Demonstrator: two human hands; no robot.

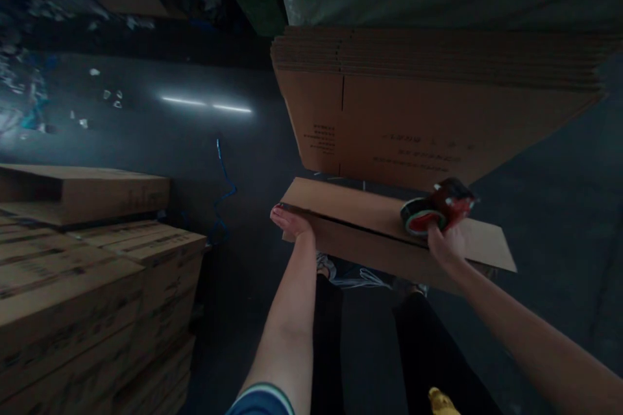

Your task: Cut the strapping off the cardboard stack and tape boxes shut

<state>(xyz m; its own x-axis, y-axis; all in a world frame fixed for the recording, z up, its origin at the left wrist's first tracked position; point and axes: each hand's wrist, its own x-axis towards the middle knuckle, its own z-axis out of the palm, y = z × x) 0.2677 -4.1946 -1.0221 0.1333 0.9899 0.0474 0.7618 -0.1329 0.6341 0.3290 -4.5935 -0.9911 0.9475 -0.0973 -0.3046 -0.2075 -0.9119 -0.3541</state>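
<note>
- Leaning against a pale wrapped bulk behind it, a stack of flattened cartons (438,104) stands on edge, brown with faint dark print.
- Piled boxes (87,285) fill the left side, on a dark floor (204,142).
- A plain brown cardboard box (370,227), flaps closed along a dark middle seam, sits in front of the person's legs.
- The left hand (291,222) presses flat on its near-left corner.
- The right hand (445,243) grips a red tape dispenser (438,206) with a green-edged roll, set on the seam.
</note>
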